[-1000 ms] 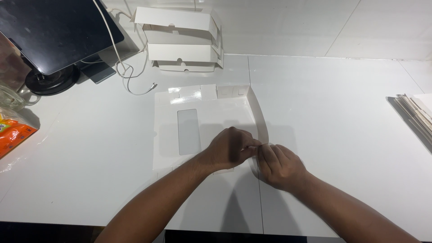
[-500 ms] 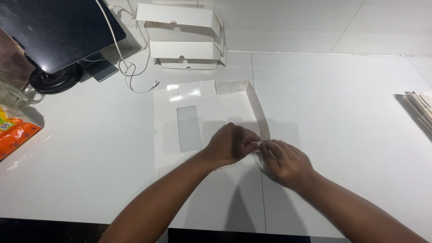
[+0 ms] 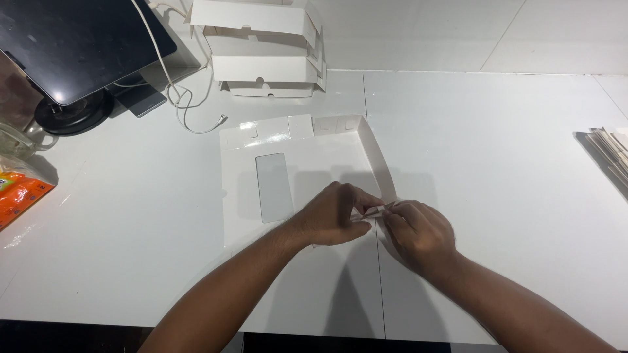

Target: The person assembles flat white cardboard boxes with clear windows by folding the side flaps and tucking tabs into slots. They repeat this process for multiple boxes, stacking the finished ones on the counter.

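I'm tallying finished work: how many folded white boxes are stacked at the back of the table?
2, as far as shows. One folded white box sits on top, partly cut off by the frame's upper edge; the second box lies directly under it. Others may be hidden behind them.

Packing workstation, white table [image 3: 497, 150], folded cardboard boxes [image 3: 265, 49], monitor [image 3: 72, 46]

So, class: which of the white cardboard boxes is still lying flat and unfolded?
The flat box blank with the clear window, under both hands; the folded boxes stand stacked behind.
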